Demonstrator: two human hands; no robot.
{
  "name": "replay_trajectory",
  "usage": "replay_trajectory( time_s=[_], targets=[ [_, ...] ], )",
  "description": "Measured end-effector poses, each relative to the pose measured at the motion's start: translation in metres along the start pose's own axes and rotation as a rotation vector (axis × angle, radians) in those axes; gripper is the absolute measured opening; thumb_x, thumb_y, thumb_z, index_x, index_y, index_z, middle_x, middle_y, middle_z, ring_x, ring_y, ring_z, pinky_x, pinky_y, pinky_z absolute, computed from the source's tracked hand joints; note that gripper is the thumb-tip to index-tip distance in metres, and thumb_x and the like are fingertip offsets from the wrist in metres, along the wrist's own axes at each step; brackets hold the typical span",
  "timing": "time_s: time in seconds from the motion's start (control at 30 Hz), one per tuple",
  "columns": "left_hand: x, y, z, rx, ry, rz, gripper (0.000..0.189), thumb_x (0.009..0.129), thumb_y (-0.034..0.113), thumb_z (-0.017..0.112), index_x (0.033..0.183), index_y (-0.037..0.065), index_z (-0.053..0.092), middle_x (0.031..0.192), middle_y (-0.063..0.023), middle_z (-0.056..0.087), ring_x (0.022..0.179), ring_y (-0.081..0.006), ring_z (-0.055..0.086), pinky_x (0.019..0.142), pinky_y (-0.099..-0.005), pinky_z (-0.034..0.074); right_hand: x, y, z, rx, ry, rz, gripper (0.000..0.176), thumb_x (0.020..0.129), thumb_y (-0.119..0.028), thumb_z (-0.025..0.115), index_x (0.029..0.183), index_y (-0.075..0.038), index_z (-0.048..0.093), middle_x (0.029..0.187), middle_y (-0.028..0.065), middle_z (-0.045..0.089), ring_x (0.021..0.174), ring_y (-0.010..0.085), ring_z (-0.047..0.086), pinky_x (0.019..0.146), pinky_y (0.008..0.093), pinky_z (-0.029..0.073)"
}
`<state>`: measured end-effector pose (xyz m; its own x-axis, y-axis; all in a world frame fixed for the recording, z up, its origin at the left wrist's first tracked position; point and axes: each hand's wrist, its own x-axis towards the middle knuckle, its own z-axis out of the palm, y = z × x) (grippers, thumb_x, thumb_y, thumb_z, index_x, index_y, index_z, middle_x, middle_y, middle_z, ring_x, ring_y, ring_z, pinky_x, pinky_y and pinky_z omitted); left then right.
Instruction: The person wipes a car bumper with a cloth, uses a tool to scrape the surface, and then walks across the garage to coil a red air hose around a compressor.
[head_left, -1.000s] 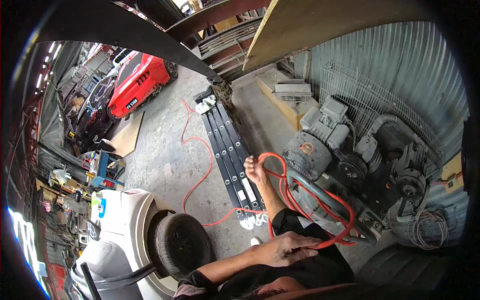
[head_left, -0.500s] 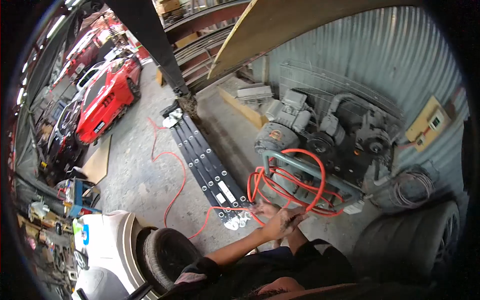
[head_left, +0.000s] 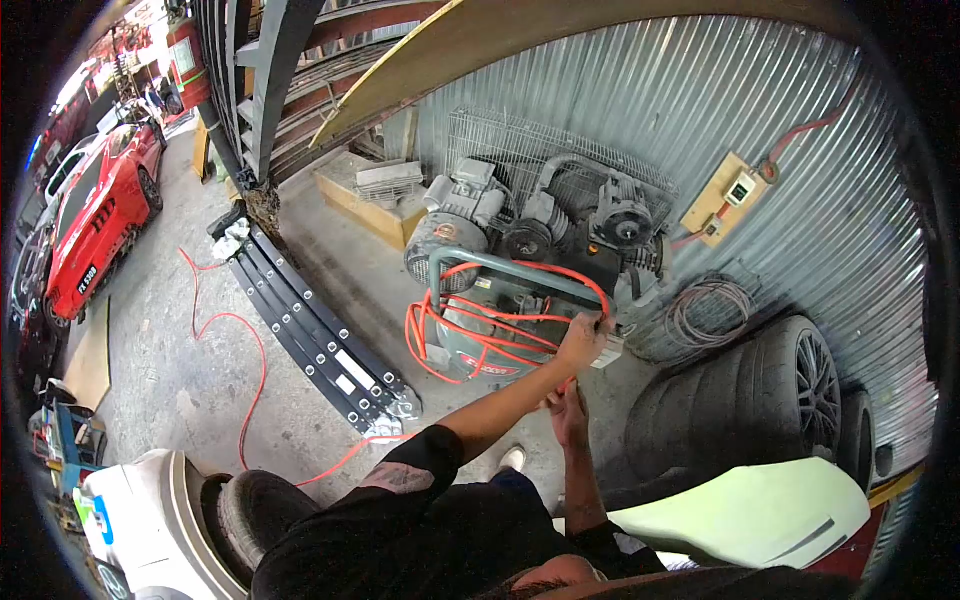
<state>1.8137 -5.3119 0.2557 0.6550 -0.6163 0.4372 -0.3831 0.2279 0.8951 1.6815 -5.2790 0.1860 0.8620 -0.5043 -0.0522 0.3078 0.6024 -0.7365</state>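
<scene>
An orange-red air hose (head_left: 500, 344) hangs in several loops over the tubular handle (head_left: 520, 268) of a dusty air compressor (head_left: 470, 352). My left hand (head_left: 583, 342) is closed around the hose at the right end of that handle; whether it also touches the metal cannot be made out. Just below and nearer to me, my right hand (head_left: 568, 414) has its fingers closed on a piece of the same hose. Another length of hose passes behind my left arm and trails over the floor to the left.
Black strips with metal rings (head_left: 310, 335) lie on the floor left of the compressor. Stacked tyres (head_left: 715, 400) and a pale green panel (head_left: 750, 515) are at right. A coiled cable (head_left: 710, 310) rests by the corrugated wall. A white car part (head_left: 150, 520) stands lower left; a red car (head_left: 105, 215) is farther off.
My view has swung right. Both hands have come apart, the left reaching to the handle's right end. The big raised hose loop now lies down along the handle.
</scene>
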Motion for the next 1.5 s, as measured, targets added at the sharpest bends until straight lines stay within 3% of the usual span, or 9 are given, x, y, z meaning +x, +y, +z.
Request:
replay_trajectory(
  time_s=[0.1, 0.3, 0.5, 0.7, 1.03, 1.1, 1.2, 1.37, 1.5],
  targets=[
    [0.004, -0.025, 0.046, -0.117, 0.085, -0.147, 0.014, 0.09, 0.01, 0.056, 0.088, -0.003, 0.058, 0.075, -0.028, 0.059, 0.076, -0.0483, 0.059, 0.063, -0.0489, 0.045, 0.001, -0.015, -0.036, -0.05, 0.171, -0.058, 0.022, 0.098, -0.034, 0.053, 0.096, -0.013, 0.049, 0.075, -0.0041, 0.039, 0.062, 0.0099, 0.038, 0.057, 0.0279, 0.035],
    [-0.027, -0.027, 0.062, 0.057, -0.298, 0.148, 0.026, 0.095, 0.019, 0.056, 0.106, -0.004, 0.062, 0.098, -0.0203, 0.065, 0.093, -0.036, 0.063, 0.078, -0.0443, 0.048, 0.044, -0.1, -0.154, -0.016, 0.52, -0.049, 0.027, 0.1, -0.032, 0.052, 0.08, -0.016, 0.045, 0.063, -0.0051, 0.033, 0.049, 0.0091, 0.028, 0.043, 0.0268, 0.025],
    [-0.196, -0.128, 0.007, 0.304, -0.649, -0.464, 0.063, 0.092, 0.052, 0.057, 0.136, 0.008, 0.051, 0.143, -0.0274, 0.041, 0.131, -0.0395, 0.042, 0.108, -0.0457, 0.035, 0.084, -0.023, -0.254, 0.048, 0.658, 0.447, 0.034, 0.102, -0.027, 0.041, 0.07, -0.016, 0.04, 0.053, -0.0041, 0.03, 0.041, 0.0102, 0.025, 0.037, 0.0274, 0.021],
    [-0.355, -0.146, -0.05, 0.586, -0.654, -1.136, 0.061, 0.079, 0.066, 0.063, 0.106, 0.012, 0.071, 0.109, -0.0188, 0.068, 0.109, -0.0381, 0.061, 0.093, -0.0444, 0.047, 0.067, 0.098, -0.3, 0.221, 0.559, 0.715, 0.037, 0.102, -0.041, 0.043, 0.077, -0.014, 0.044, 0.057, -0.004, 0.031, 0.045, 0.0108, 0.027, 0.042, 0.0281, 0.03],
    [-0.49, -0.018, -0.236, 0.899, -0.353, -0.962, 0.051, 0.088, 0.054, 0.057, 0.115, 0.012, 0.067, 0.108, -0.0161, 0.068, 0.108, -0.0367, 0.061, 0.095, -0.0436, 0.047, 0.093, 0.126, -0.311, 0.274, 0.487, 0.647, 0.034, 0.102, -0.043, 0.042, 0.082, -0.015, 0.044, 0.062, -0.0023, 0.037, 0.049, 0.0128, 0.036, 0.05, 0.0305, 0.035],
    [-0.482, -0.012, -0.254, 1.013, -0.343, -0.732, 0.051, 0.092, 0.052, 0.052, 0.111, 0.008, 0.067, 0.096, -0.0184, 0.069, 0.092, -0.0379, 0.065, 0.082, -0.0442, 0.052, 0.091, 0.132, -0.288, 0.235, 0.54, 0.625, 0.031, 0.102, -0.039, 0.041, 0.083, -0.015, 0.045, 0.064, -0.0009, 0.041, 0.051, 0.0134, 0.04, 0.05, 0.0338, 0.037],
    [-0.442, -0.026, -0.274, 1.007, -0.288, -1.155, 0.055, 0.091, 0.058, 0.051, 0.095, 0.007, 0.071, 0.086, -0.0203, 0.068, 0.085, -0.0393, 0.067, 0.076, -0.045, 0.053, 0.102, 0.166, -0.274, 0.034, 0.822, 0.487, 0.02, 0.101, -0.033, 0.048, 0.095, -0.013, 0.052, 0.075, 0.0021, 0.052, 0.062, 0.0172, 0.048, 0.053, 0.0378, 0.042],
    [-0.348, -0.067, -0.316, 1.154, 0.128, -1.179, 0.068, 0.09, 0.066, 0.045, 0.083, 0.004, 0.072, 0.084, -0.0221, 0.069, 0.081, -0.0395, 0.068, 0.071, -0.0498, 0.054, 0.114, 0.192, -0.287, -0.08, 0.682, 0.597, 0.019, 0.095, -0.026, 0.057, 0.102, -0.008, 0.055, 0.086, 0.0065, 0.057, 0.073, 0.022, 0.054, 0.061, 0.0407, 0.05],
    [-0.287, -0.139, -0.415, 1.123, -0.057, -1.202, 0.056, 0.09, 0.055, 0.055, 0.099, 0.002, 0.072, 0.089, -0.0223, 0.07, 0.083, -0.0328, 0.071, 0.068, -0.0453, 0.056, 0.112, 0.169, -0.245, -0.419, 0.43, 0.772, 0.037, 0.094, -0.043, 0.057, 0.099, -0.007, 0.056, 0.09, 0.0094, 0.057, 0.073, 0.0274, 0.058, 0.07, 0.0452, 0.055]
  ],
)
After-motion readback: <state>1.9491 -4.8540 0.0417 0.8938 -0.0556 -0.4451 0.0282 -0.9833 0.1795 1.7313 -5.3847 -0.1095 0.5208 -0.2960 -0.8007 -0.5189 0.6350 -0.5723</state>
